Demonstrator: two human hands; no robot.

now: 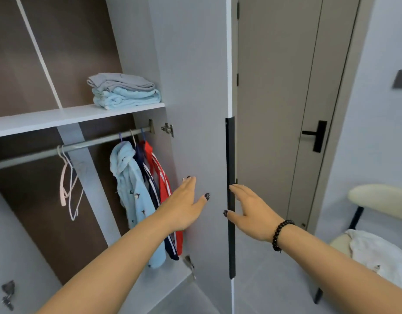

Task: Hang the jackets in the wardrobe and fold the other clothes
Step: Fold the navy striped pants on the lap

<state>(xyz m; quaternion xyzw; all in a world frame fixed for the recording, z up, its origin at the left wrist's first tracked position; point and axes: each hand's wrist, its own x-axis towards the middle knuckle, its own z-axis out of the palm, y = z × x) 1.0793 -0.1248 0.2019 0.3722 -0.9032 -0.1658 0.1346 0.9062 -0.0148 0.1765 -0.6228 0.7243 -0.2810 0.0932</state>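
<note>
No legible text, label, brand, number or sign anywhere in the frame.
</note>
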